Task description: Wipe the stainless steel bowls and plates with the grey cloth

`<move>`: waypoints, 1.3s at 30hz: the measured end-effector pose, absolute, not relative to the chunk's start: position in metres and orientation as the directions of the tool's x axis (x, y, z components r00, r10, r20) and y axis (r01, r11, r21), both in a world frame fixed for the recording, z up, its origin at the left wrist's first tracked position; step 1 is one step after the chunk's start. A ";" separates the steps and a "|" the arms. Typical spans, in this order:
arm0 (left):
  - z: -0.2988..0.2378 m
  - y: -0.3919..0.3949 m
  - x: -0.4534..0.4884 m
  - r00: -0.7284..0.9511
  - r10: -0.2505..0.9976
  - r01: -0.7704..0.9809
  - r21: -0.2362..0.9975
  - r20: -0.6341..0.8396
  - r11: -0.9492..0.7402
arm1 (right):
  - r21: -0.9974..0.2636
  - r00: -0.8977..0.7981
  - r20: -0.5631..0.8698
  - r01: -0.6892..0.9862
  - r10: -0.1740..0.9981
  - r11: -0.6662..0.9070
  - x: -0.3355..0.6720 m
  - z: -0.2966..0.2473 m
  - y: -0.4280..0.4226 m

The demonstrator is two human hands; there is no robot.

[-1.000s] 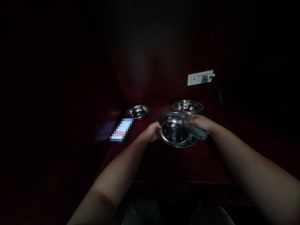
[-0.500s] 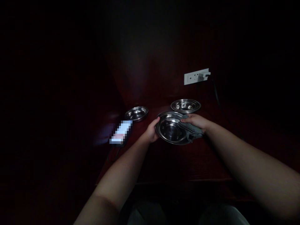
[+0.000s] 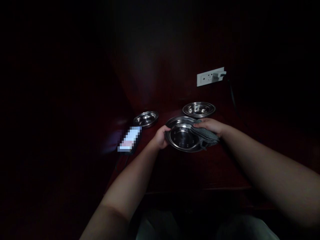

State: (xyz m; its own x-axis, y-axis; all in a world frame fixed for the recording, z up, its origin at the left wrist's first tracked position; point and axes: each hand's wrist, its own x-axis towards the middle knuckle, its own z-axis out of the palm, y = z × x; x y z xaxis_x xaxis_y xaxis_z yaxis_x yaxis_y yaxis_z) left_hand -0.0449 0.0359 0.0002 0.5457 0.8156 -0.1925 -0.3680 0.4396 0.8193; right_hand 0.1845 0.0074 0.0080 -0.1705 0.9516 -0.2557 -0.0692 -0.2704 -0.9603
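A shiny metal bowl (image 3: 183,138) with a wide rim is held above the dark red table, tilted toward me. My left hand (image 3: 162,137) grips its left rim, the thumb lying over the edge. On the opposite side, my right hand (image 3: 208,125) is closed on a folded grey cloth (image 3: 205,135) and presses it over the bowl's right rim. The fingers of that hand beneath the cloth are hidden.
Behind the held bowl sits a wide-rimmed metal bowl (image 3: 199,109). Another metal bowl (image 3: 146,119) stands at the left, beside a lit phone (image 3: 130,140) with a cable. A wall socket (image 3: 210,77) holds a plug with a dark cord. The table's front edge (image 3: 200,191) runs near my lap.
The whole view has shifted slightly, so most things sit a little higher. Both hands keep their hold on the bowl, and the cloth's loose end hangs a little differently.
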 end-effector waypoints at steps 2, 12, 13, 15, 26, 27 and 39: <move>0.003 0.034 -0.047 0.591 0.767 -0.294 0.818 -0.251 0.495 | -0.964 -0.216 -0.252 -0.035 0.943 -0.265 0.186 0.008 0.006; 0.009 0.025 -0.043 0.678 0.693 -0.223 0.829 -0.247 0.513 | -0.963 -0.328 -0.261 0.027 0.908 -0.267 0.188 0.010 0.003; 0.009 0.024 -0.042 0.679 0.689 -0.218 0.827 -0.253 0.518 | -0.963 -0.326 -0.264 0.030 0.908 -0.269 0.188 0.009 0.004; 0.009 0.024 -0.043 0.679 0.684 -0.201 0.829 -0.266 0.521 | -0.962 -0.331 -0.265 0.025 0.906 -0.272 0.188 0.008 0.004; -0.001 0.031 -0.053 0.664 0.627 -0.126 0.766 -0.407 0.630 | -0.955 -0.369 -0.283 0.025 0.886 -0.294 0.187 0.004 0.010; -0.002 0.031 -0.053 0.672 0.618 -0.125 0.760 -0.408 0.637 | -0.956 -0.374 -0.281 0.026 0.884 -0.293 0.186 0.004 0.010; -0.006 0.035 -0.052 0.698 0.592 -0.129 0.743 -0.402 0.656 | -0.946 -0.362 -0.321 0.083 0.875 -0.313 0.182 0.012 0.005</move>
